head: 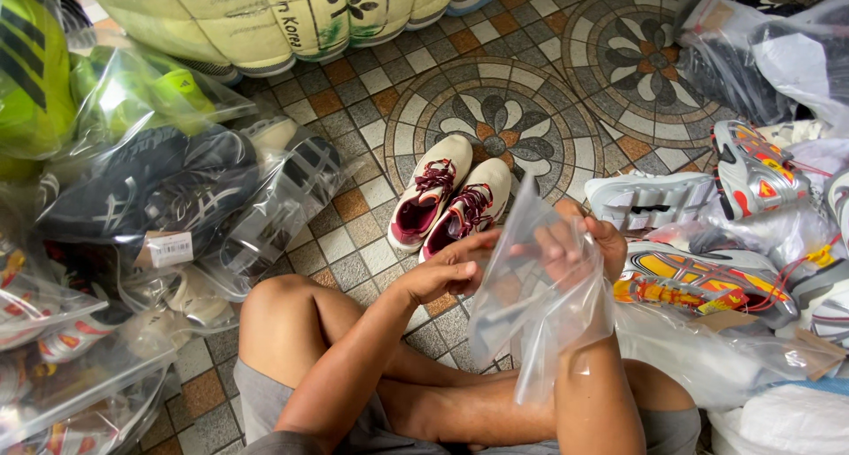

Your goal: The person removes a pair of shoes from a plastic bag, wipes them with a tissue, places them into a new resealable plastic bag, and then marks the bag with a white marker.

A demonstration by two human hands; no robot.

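Note:
I sit cross-legged on a patterned tile floor. My left hand point(447, 272) pinches the left edge of a clear plastic bag point(539, 296). My right hand point(584, 243) is pushed up inside that bag, its fingers showing through the film, and the bag hangs down over my forearm. Just beyond my hands a pair of cream sneakers with maroon laces and lining point(449, 198) stands side by side on the floor, toes pointing away, touching neither hand.
Bagged shoes are heaped at the left point(168, 198). Loose silver, orange and white sneakers point(699, 278) and more plastic bags pile up at the right. A large pale sack point(265, 13) lies at the top. Bare tiles point(495, 110) lie beyond the cream pair.

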